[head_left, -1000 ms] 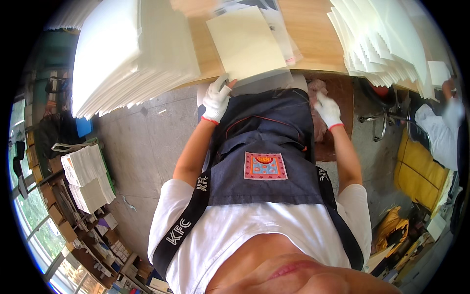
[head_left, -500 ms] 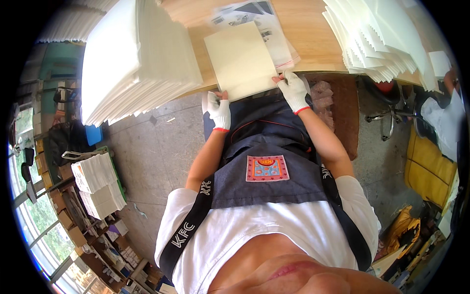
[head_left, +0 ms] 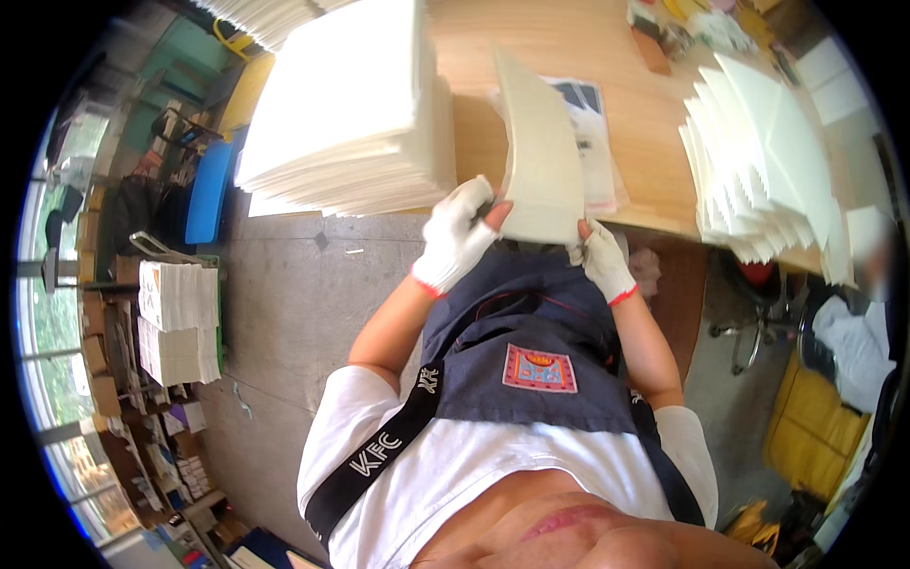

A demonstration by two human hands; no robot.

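Note:
Both my hands wear white knit gloves with red cuffs and bare fingertips. Between them, a cream paper sheet or thin stack of sheets (head_left: pixel 545 156) is raised off the table's front edge, curved, with its far left corner standing up. My left hand (head_left: pixel 462 235) is closed on its near left corner. At the near right corner, my right hand (head_left: pixel 604 258) pinches the edge between thumb and fingers. Partly hidden behind the paper lie printed sheets in a clear plastic sleeve (head_left: pixel 599 152) on the wooden table (head_left: pixel 654 185).
A tall stack of white paper (head_left: pixel 346 104) stands on the table at left. Fanned bundles of white paper (head_left: pixel 754 161) are at right. A cart with paper stacks (head_left: pixel 178 322) is on the floor at left; a wheeled chair (head_left: pixel 749 322) stands under the right side.
The cream paper has gone from lying nearly flat to raised and curved. My left hand has turned inward at its corner, and both hands are nearer each other. The whole view has shifted.

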